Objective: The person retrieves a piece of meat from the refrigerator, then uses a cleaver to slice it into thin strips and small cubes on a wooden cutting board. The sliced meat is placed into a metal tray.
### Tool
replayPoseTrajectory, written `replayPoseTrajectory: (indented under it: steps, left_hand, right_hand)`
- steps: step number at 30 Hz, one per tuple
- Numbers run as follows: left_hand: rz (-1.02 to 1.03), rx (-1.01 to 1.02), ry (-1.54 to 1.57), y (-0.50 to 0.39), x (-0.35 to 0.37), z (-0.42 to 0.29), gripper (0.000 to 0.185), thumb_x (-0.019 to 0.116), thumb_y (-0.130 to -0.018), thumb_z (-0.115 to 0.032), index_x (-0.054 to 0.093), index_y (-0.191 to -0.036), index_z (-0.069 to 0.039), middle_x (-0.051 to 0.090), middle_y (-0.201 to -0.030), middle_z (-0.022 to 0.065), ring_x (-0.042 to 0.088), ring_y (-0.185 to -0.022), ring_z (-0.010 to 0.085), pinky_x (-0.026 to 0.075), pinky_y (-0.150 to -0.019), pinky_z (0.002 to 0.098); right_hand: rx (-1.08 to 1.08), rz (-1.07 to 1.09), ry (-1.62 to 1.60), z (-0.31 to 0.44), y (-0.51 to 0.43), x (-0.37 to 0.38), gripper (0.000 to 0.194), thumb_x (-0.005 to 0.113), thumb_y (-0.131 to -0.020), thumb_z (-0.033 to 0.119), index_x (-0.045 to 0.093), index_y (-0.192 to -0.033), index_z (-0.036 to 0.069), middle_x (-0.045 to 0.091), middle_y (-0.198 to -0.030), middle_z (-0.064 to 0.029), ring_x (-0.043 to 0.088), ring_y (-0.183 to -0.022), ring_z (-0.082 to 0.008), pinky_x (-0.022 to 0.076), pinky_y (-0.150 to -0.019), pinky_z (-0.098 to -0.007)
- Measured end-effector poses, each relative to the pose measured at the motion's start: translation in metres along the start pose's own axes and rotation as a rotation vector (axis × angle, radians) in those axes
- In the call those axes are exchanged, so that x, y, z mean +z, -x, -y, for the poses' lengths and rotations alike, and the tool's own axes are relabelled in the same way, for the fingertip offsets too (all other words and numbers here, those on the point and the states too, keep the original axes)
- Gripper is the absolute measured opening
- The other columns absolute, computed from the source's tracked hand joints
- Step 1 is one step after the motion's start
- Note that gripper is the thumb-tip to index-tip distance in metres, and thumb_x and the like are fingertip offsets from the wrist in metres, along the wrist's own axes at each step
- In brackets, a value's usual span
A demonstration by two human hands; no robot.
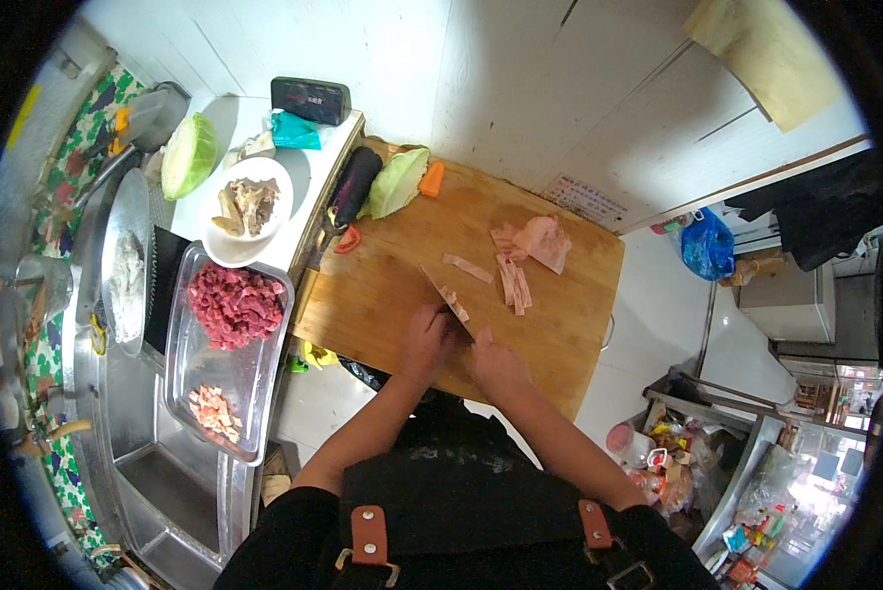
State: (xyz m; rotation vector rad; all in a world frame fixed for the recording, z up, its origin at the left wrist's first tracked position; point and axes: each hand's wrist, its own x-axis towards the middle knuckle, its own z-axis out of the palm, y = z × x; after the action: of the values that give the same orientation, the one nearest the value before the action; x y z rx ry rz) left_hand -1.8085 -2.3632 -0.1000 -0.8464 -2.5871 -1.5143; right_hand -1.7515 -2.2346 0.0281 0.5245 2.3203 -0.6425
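Observation:
My right hand (497, 365) is closed around the handle of a kitchen knife (439, 292), whose blade lies across the wooden cutting board (574, 354). Small cut pieces of pink meat (454, 303) lie along the blade. Beside the blade, my left hand (428, 339) is on the board with its fingers bent; what is under them is hidden. One meat strip (467, 268) lies alone beyond the knife. To its right are several more strips (513, 286) and a larger pink slice (545, 242).
An eggplant (357, 184), cabbage piece (399, 181), carrot piece (432, 179) and tomato wedge (348, 240) sit at the board's far left. Left of it, a clear tray (213, 361) holds diced red meat (235, 306) and pink pieces (215, 414), near a white bowl (281, 173) and sink (169, 487).

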Motion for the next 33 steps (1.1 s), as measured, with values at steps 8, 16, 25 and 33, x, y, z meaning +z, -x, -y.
replayPoseTrajectory:
  steps: [8, 16, 25, 33]
  left_hand:
    - [0.010, 0.086, -0.158, -0.001, -0.025, -0.021, 0.035, 0.071, -0.071, -0.008, 0.057, -0.102, -0.001, 0.056, -0.111, 0.0169, 0.053, -0.104, 0.0370, 0.046, -0.087, 0.0423]
    - [0.047, 0.075, -0.164, 0.005, -0.039, -0.020, 0.034, 0.073, -0.068, -0.008, 0.059, -0.098, -0.001, 0.057, -0.110, 0.0173, 0.055, -0.101, 0.0359, 0.046, -0.086, 0.0423]
    - [0.050, 0.008, -0.124, 0.007, -0.036, -0.020, 0.032, 0.071, -0.067, -0.006, 0.058, -0.097, -0.001, 0.056, -0.109, 0.0178, 0.054, -0.099, 0.0371, 0.047, -0.086, 0.0433]
    - [0.019, -0.019, -0.013, 0.012, -0.040, -0.017, 0.044, 0.074, -0.069, -0.009, 0.057, -0.108, -0.001, 0.056, -0.109, 0.0169, 0.054, -0.102, 0.0364, 0.046, -0.087, 0.0428]
  right_hand:
    - [-0.076, -0.067, 0.139, -0.025, 0.037, -0.001, 0.020, 0.038, -0.096, 0.022, 0.041, -0.102, 0.003, 0.065, -0.088, -0.0285, 0.064, -0.081, -0.0461, 0.0486, -0.071, -0.0562]
    - [-0.076, 0.045, 0.176, -0.005, 0.049, -0.004, 0.016, 0.039, -0.091, 0.012, 0.045, -0.102, 0.002, 0.066, -0.095, -0.0269, 0.065, -0.089, -0.0426, 0.0509, -0.076, -0.0536]
    - [-0.060, -0.062, 0.010, 0.019, -0.002, 0.013, 0.031, 0.038, -0.097, 0.026, 0.041, -0.114, 0.001, 0.064, -0.094, -0.0310, 0.061, -0.092, -0.0478, 0.0470, -0.078, -0.0568]
    - [-0.016, 0.007, 0.128, -0.018, 0.038, 0.014, 0.020, 0.040, -0.094, 0.019, 0.042, -0.105, 0.002, 0.065, -0.088, -0.0276, 0.065, -0.083, -0.0443, 0.0503, -0.073, -0.0537]
